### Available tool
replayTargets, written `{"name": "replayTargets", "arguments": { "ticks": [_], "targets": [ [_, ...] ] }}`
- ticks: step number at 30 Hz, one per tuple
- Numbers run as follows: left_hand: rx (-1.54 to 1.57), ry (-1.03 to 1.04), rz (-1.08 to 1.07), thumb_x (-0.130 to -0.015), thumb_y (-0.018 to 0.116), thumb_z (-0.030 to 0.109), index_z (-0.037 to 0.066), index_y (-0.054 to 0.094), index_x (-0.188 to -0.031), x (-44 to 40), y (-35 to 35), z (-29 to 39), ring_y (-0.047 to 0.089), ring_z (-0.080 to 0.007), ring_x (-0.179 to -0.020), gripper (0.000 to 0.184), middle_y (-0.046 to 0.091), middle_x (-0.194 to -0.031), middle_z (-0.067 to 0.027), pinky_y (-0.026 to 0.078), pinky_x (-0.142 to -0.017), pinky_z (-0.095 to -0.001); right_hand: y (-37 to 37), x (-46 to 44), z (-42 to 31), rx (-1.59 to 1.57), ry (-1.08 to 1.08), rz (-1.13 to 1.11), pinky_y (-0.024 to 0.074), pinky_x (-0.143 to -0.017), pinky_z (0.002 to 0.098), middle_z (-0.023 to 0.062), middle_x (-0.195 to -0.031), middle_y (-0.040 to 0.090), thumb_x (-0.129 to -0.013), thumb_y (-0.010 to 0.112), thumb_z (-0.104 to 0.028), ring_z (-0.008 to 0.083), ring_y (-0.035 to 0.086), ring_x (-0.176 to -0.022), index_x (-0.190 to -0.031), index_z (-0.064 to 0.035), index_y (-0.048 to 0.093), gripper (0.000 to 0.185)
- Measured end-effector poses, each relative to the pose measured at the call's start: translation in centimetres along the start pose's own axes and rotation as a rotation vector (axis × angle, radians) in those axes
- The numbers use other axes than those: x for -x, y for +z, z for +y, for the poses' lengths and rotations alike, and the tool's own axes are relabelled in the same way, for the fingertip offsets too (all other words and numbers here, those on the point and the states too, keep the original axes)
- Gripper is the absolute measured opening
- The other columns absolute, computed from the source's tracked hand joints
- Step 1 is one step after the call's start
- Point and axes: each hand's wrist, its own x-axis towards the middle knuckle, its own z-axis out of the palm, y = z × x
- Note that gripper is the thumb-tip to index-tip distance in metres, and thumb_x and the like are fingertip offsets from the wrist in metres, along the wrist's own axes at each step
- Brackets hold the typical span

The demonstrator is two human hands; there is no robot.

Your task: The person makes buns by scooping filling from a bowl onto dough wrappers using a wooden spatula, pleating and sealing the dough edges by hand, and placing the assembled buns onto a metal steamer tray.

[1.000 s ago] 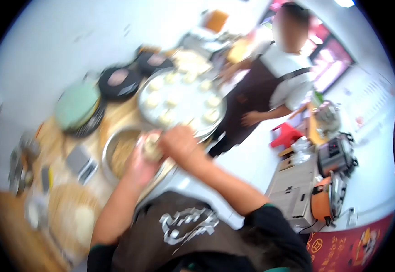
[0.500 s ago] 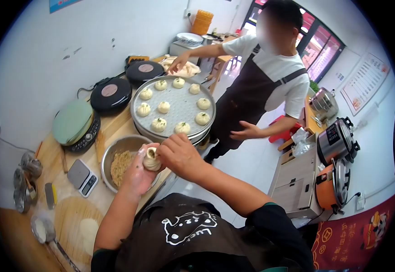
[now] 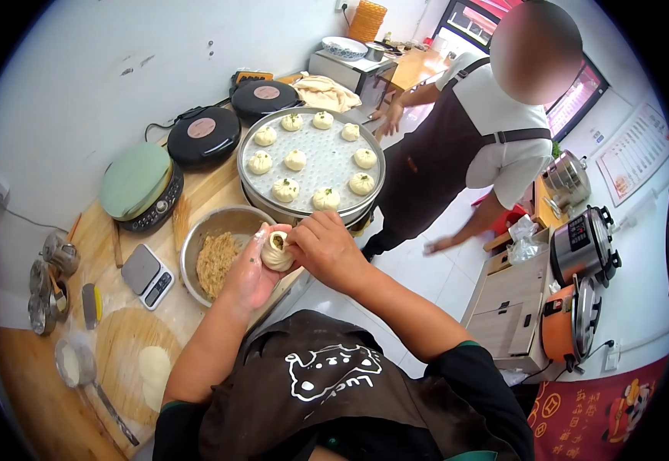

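A pleated bun (image 3: 276, 253) with dark green filling showing at its top rests in my left hand (image 3: 249, 275), whose fingers curl around it. Pinched at the bun's rim are the fingers of my right hand (image 3: 325, 247). Both hands are over the edge of a steel bowl (image 3: 188, 265) of light brown filling (image 3: 218, 263). Just beyond them, a round perforated steamer tray (image 3: 315, 157) carries several shaped buns, some topped with green bits. Flat dough wrappers (image 3: 155, 369) lie on a floured round board (image 3: 123, 346) at the lower left.
A kitchen scale (image 3: 148, 276), a green electric griddle (image 3: 136, 184) and black griddles (image 3: 204, 137) stand along the wall. A co-worker in a dark apron (image 3: 446, 142) stands past the tray. Cookers (image 3: 584, 246) line the right side.
My view has shifted, so the table sits lower right. The co-worker has come closer and drawn a hand back from beside the tray. My hands still hold the bun.
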Motion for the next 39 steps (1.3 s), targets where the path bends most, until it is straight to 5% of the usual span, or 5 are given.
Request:
{"name": "replayTargets", "arguments": {
  "ticks": [18,30,31,34,39],
  "targets": [
    [-0.082,-0.025,-0.018,-0.108,0.041,0.032,0.006,0.057,-0.122,-1.2,0.8,0.1,0.067,-0.0208,-0.102,0.033,0.065,-0.115,-0.0081,0.058,-0.09,-0.0441,-1.2,-0.4,1.5,-0.017,-0.076,-0.052,0.0417,-0.075,0.0377,0.0046,-0.081,0.056,-0.072,0.073,-0.005,0.024,0.056,-0.078,-0.096,-0.0086,0.061,0.027],
    [-0.177,-0.098,0.014,-0.108,0.036,0.047,0.004,0.053,-0.129,-1.7,0.3,0.5,0.068,-0.0249,-0.103,0.051,0.064,-0.117,-0.0118,0.06,-0.087,-0.0473,-1.1,-0.3,1.8,-0.021,-0.103,-0.122,0.0418,-0.077,0.0378,0.0047,-0.082,0.055,-0.073,0.071,-0.006,0.0237,0.055,-0.079,-0.103,-0.0087,0.06,0.032],
    [-0.173,-0.083,-0.018,-0.108,0.035,0.049,0.003,0.053,-0.13,-1.1,1.5,1.7,0.068,-0.0253,-0.104,0.054,0.064,-0.118,-0.0123,0.06,-0.087,-0.0474,-1.3,-0.5,2.0,-0.032,-0.062,-0.111,0.046,-0.076,0.0373,0.006,-0.082,0.059,-0.079,0.071,-0.006,0.0224,0.06,-0.079,-0.102,-0.0058,0.063,0.024],
    [-0.224,0.108,-0.057,-0.108,0.032,0.052,0.003,0.05,-0.136,-0.3,3.3,2.8,0.066,-0.0235,-0.106,0.06,0.063,-0.119,-0.0129,0.058,-0.091,-0.0427,-3.1,-2.1,0.3,-0.547,0.571,-0.083,0.0507,-0.072,0.0333,0.0076,-0.081,0.065,-0.087,0.07,-0.008,0.0184,0.065,-0.077,-0.097,-0.0011,0.063,0.014],
    [-0.213,0.348,0.051,-0.109,0.033,0.048,0.004,0.053,-0.133,-1.2,4.0,1.4,0.064,-0.0166,-0.098,0.054,0.064,-0.11,-0.0095,0.054,-0.087,-0.0329,-1.3,-2.1,0.7,-0.843,0.805,-0.044,0.0503,-0.071,0.0285,0.0053,-0.087,0.067,-0.091,0.072,-0.012,0.0114,0.063,-0.08,-0.097,0.0007,0.065,0.015]
  ]
}}
